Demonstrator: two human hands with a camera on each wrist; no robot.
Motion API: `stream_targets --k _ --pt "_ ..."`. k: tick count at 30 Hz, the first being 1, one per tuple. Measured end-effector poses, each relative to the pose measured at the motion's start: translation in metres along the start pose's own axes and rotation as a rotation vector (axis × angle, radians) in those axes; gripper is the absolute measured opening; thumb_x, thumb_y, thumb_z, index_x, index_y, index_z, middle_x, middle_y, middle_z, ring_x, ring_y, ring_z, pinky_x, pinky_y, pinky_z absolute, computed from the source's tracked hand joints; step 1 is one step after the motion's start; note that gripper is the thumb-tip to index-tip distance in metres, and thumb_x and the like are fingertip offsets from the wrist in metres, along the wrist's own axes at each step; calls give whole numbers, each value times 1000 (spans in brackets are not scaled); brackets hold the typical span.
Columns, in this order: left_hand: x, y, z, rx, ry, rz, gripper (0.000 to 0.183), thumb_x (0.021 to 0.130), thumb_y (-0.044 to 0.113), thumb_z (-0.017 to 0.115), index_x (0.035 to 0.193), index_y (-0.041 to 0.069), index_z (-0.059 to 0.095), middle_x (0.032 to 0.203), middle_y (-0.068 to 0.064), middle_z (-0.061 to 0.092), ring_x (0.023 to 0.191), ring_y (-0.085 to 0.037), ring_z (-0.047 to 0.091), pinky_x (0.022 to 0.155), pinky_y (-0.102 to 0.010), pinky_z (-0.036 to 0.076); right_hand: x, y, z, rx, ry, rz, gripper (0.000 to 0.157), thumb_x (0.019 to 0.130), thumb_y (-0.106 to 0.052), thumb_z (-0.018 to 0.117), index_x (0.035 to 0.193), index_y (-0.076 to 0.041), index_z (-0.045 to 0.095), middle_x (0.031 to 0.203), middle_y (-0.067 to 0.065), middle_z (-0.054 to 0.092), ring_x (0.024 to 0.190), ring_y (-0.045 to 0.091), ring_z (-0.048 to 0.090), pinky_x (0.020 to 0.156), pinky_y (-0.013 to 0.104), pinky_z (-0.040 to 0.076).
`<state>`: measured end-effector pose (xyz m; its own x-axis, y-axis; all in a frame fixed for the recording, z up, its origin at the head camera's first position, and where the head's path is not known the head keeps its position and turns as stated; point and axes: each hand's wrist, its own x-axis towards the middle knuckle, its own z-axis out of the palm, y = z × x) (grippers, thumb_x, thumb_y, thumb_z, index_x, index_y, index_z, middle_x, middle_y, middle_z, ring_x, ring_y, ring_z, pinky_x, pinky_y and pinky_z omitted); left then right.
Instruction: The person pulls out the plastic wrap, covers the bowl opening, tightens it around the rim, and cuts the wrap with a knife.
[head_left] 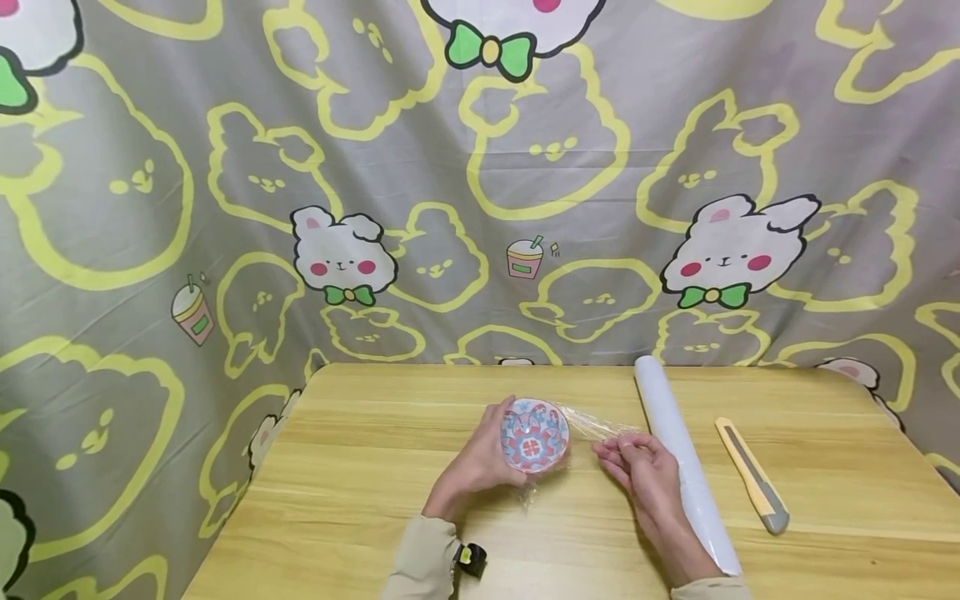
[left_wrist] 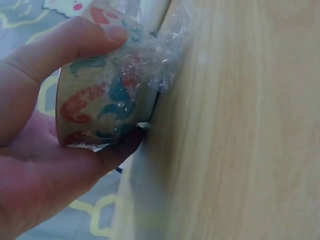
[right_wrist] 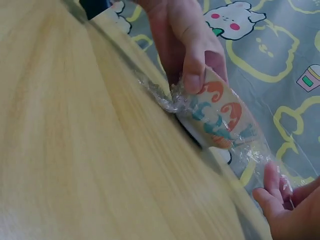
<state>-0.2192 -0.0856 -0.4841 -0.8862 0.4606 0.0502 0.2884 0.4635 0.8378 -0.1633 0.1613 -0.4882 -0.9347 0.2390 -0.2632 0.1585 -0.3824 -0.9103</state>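
Observation:
A small patterned bowl [head_left: 535, 436] in red, blue and white is gripped by my left hand [head_left: 483, 450], thumb on one side and fingers on the other. Clear plastic wrap [left_wrist: 162, 55] covers the bowl and bunches up near its base. To the right, my right hand [head_left: 648, 475] pinches a stretched end of the plastic wrap [head_left: 592, 421] between thumb and fingers, pulled away from the bowl's rim. In the right wrist view the bowl [right_wrist: 220, 112] is tilted on its side, with the wrap running from it to the right fingers [right_wrist: 272, 180].
A long white roll [head_left: 686, 467] lies just beyond my right hand, running front to back. Further right is a yellow and grey box cutter [head_left: 752, 477]. The wooden table [head_left: 337, 492] meets a grey patterned curtain [head_left: 450, 183] at its back edge.

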Motion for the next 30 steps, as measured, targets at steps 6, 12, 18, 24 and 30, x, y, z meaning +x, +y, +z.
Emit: stream_targets --k 6,12,18,24,30 --pt "-1 -8 -4 -201 3 -2 124 55 -6 84 161 1 20 148 -20 39 132 -37 46 114 -53 39 0 9 1 -97 -65 9 15 108 -2 46 117 10 45 103 15 75 97 16 74 92 28 57" --pt "0 -2 -10 -349 -15 34 122 58 -5 83 162 3 19 152 -20 36 135 -38 42 115 -52 38 -2 14 7 -107 -146 29 17 105 3 51 114 17 51 107 25 73 98 25 75 92 34 58" --pt "0 -2 -7 -308 -14 30 123 56 -8 83 161 2 20 151 -21 37 136 -38 43 117 -53 36 -4 6 4 -202 -253 48 52 99 9 52 147 14 34 130 32 59 110 32 69 95 34 57" --pt "0 -4 -1 -234 2 22 125 52 -15 81 161 2 21 148 -21 39 134 -39 44 116 -55 36 -13 -4 7 -640 -127 -373 90 80 14 60 160 1 21 158 29 31 139 48 41 109 52 46" --pt "1 -1 3 -189 0 13 126 51 -17 82 160 2 22 147 -21 41 133 -38 46 115 -54 38 -20 0 18 -867 20 -822 62 83 12 63 143 4 54 160 23 36 147 48 27 115 74 20"
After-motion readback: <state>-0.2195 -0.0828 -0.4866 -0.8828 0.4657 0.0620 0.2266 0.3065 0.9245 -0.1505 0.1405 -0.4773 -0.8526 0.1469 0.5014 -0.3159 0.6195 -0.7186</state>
